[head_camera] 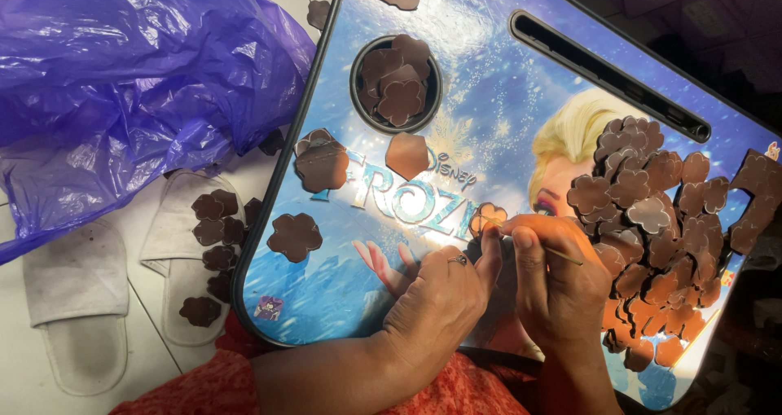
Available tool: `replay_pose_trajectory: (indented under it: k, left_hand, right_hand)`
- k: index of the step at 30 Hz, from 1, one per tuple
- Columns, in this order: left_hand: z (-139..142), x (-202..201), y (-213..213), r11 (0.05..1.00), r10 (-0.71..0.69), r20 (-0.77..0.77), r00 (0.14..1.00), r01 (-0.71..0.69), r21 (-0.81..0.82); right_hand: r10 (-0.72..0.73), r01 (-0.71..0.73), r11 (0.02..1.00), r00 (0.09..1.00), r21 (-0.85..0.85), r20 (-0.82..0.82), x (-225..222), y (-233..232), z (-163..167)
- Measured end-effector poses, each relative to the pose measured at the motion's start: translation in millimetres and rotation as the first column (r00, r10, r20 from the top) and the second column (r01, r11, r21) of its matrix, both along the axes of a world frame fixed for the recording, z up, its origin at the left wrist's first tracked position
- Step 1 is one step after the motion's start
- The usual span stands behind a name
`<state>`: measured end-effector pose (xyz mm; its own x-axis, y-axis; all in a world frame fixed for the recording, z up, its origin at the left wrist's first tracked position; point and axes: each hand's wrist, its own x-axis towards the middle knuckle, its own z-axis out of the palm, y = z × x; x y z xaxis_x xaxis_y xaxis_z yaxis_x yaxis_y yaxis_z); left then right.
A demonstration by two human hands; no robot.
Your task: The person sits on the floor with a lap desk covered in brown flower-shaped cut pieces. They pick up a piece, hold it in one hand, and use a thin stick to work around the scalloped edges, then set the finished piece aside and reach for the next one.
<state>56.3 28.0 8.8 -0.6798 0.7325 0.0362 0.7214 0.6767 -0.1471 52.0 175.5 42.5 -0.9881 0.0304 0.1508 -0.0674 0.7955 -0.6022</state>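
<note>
Two white slippers (77, 301), one purple plastic bag (122, 73), one printed lap desk (489, 97), one thin stick (562, 256), and flower-shaped brown cutouts (295, 236) too many to count.

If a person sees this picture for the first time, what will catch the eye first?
First comes the big pile of brown flower-shaped pieces on the right side of the blue picture-printed lap table. Next, at bottom centre, the left hand and right hand meet over one small flower piece, the right hand holding a thin stick. At top left lies a crumpled purple plastic bag, with white slippers below it.
</note>
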Motion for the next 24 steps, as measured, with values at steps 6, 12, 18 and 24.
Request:
replay_pose_trajectory:
  k: [6,12,18,24]
  left_hand:
    - [2.3,-1.3,0.4,1.000,0.029,-0.005,1.000,-0.029,0.010]
    - [7.7,-4.4,-1.7,1.000,-0.005,-0.022,1.000,0.004,-0.021]
    - [12.2,-7.9,-8.0,0.987,-0.101,-0.064,0.993,0.092,-0.133]
    - [7.8,-4.8,-2.5,1.000,0.007,-0.059,0.998,-0.008,-0.011]
  right_hand:
    - [0.004,-0.003,1.000,0.999,0.028,-0.032,-2.9,0.4,-3.2]
    - [0.060,-0.062,0.998,0.995,-0.030,-0.078,-9.0,-0.2,-4.8]
    - [0.033,-0.034,0.999,0.995,-0.013,-0.096,-13.5,1.5,-3.4]
    - [0.070,-0.066,0.997,0.989,0.035,-0.131,-13.4,3.4,-3.8]
